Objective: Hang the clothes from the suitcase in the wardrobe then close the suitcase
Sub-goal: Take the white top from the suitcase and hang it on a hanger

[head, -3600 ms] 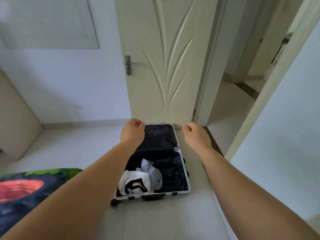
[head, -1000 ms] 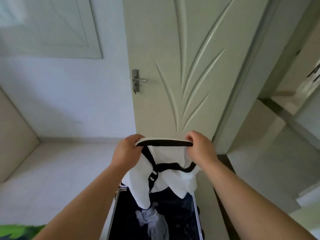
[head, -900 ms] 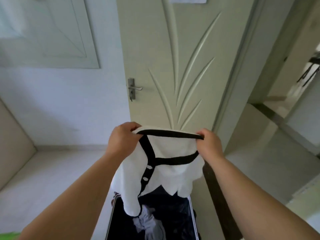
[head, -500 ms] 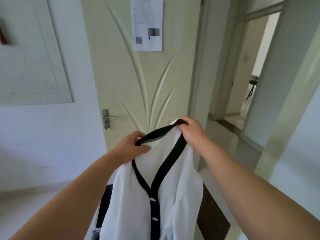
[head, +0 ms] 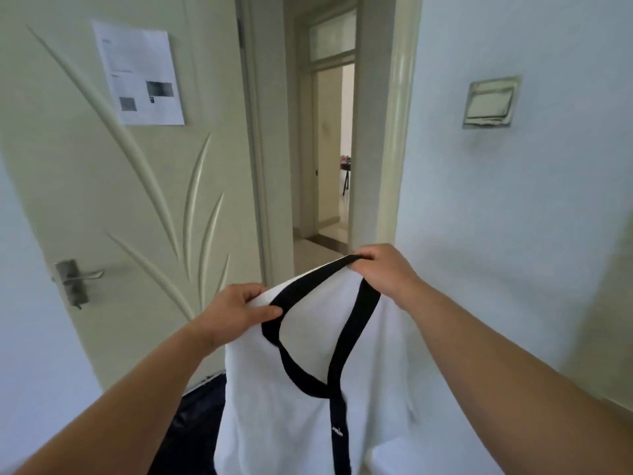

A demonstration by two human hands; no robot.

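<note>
Both hands gripping white cardigan with black trim [head: 294, 399] at neckline: left hand [head: 236, 311] pinching near collar edge, right hand [head: 383, 272] clenching far band. Garment hanging clear above dark suitcase [head: 197, 416]. Carrying step; wardrobe unseen, next needing hanger.

Both bare forearms reach up from the bottom corners of the frame toward its centre. The left hand [head: 236, 311] sits just left of centre, knuckles up, fingers curled and thumb pressed flat on top in a pinch. The right hand [head: 385, 274] is higher and right of centre, back of the hand facing the camera, fingers folded under in a closed grip. The hands are near each other but apart.
</note>
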